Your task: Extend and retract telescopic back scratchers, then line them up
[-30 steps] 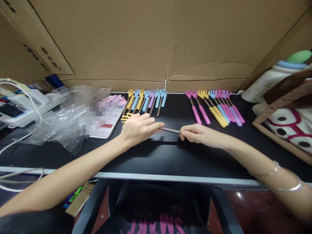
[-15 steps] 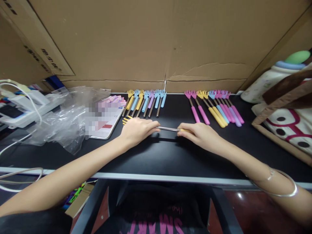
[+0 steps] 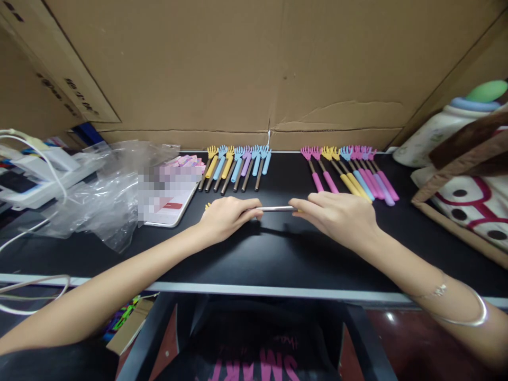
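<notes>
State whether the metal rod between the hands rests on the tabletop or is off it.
Off it: the left hand and right hand grip the metal rod, and its shadow lies apart from it on the tabletop.

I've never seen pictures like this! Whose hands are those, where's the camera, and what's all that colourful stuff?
There's no machine here, just a person's left hand and right hand. The camera sits on that person's head, looking forward and down. Both hands hold one shiny rod, with yellow bits peeking out beside each hand. On the black table lie two groups of colourful claw-tipped sticks. At the picture's left are a phone and crinkly clear plastic; at its right, a bottle and a cloth bag.
</notes>
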`<state>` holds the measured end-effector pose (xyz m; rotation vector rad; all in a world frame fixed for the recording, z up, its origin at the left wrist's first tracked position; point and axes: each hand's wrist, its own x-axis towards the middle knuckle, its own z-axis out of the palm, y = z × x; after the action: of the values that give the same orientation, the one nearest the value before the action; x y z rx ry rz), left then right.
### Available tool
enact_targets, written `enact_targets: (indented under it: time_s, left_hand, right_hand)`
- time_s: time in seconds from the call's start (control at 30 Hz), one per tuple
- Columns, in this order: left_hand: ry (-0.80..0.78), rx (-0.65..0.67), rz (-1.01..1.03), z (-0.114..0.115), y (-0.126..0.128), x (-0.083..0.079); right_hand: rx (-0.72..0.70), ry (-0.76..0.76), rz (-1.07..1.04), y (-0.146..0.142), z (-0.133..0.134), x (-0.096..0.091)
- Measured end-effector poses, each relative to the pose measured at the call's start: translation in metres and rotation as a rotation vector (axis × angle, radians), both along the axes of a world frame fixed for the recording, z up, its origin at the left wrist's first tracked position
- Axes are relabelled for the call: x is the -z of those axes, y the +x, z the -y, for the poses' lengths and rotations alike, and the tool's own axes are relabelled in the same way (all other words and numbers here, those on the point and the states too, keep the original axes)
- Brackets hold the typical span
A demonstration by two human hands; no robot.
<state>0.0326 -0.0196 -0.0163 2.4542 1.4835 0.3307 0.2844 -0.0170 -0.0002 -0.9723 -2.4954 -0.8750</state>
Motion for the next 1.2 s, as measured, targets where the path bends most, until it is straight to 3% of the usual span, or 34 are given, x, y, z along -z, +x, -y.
enact_targets:
  time_s: [0.17, 0.37, 0.57, 0.77, 0.97, 1.2]
  left_hand:
    - [-0.144, 0.115, 0.111, -0.006, -0.004, 0.002]
    - [-0.127, 0.101, 0.118, -0.006, -0.003, 0.003]
    - [0.007, 0.053, 0.009, -0.003, 0.0, 0.004]
    - [0.287, 0.018, -0.051, -0.007, -0.002, 0.007]
    - [0.524, -0.005, -0.046, -0.01, -0.007, 0.007]
    - [0.501, 0.075, -0.117, -0.015, -0.016, -0.005]
  right_hand:
    - [-0.099, 0.134, -0.006, 0.0, -0.002, 0.001]
    - [-0.107, 0.128, -0.02, 0.001, -0.002, -0.001]
    - [-0.116, 0.081, -0.042, 0.001, -0.003, -0.003]
    - [-0.062, -0.178, -0.116, 0.0, -0.006, 0.0]
    - [0.084, -0.316, -0.186, 0.005, -0.01, 0.001]
    - [0.137, -0.299, -0.186, 0.007, -0.012, 0.0]
